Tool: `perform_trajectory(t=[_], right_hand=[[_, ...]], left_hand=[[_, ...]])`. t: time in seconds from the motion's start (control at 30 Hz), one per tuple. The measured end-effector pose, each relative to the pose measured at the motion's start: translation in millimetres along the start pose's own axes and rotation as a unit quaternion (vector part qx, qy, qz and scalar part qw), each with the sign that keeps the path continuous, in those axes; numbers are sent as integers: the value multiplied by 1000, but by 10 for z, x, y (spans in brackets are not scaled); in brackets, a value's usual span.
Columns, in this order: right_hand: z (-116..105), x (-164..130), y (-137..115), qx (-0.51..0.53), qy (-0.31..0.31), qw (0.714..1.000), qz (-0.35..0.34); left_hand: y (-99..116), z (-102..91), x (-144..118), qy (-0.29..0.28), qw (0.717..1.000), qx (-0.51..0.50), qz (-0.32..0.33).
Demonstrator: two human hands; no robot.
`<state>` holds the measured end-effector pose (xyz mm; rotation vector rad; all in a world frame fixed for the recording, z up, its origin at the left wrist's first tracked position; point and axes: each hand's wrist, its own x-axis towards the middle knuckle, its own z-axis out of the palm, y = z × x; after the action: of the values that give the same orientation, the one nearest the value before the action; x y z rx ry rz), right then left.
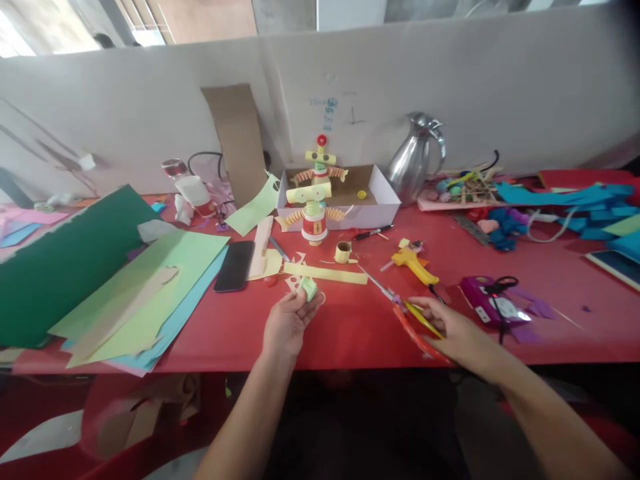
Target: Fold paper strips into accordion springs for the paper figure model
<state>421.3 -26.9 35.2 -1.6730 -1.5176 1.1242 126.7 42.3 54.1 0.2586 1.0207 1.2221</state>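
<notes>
Scissors (411, 316) under right hand (453, 331), blades pointing 10 o'clock at the paper roll (309, 288) pinched in left hand (289, 319).

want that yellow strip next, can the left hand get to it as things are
Probably yes: the yellow paper strip lies flat on the red table just beyond the left hand, nothing between them, though its fingers hold a green paper piece.

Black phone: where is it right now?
Head view, left of centre: the black phone lies flat on the red table, between the light green paper and the left hand.
</notes>
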Motion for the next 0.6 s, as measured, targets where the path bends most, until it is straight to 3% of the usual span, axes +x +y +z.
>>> perform_trajectory(t=[0.23,0.47,0.6], right_hand=[[199,-414,-228,-100,42,993,-34],[464,-417,-437,-199,11,973,-115],[519,-408,-446,-187,16,975,-123]], left_hand=[[-49,27,-3,-25,999,13,35],[-111,101,-120,-119,992,11,38],[-74,117,-174,-118,992,-4,47]])
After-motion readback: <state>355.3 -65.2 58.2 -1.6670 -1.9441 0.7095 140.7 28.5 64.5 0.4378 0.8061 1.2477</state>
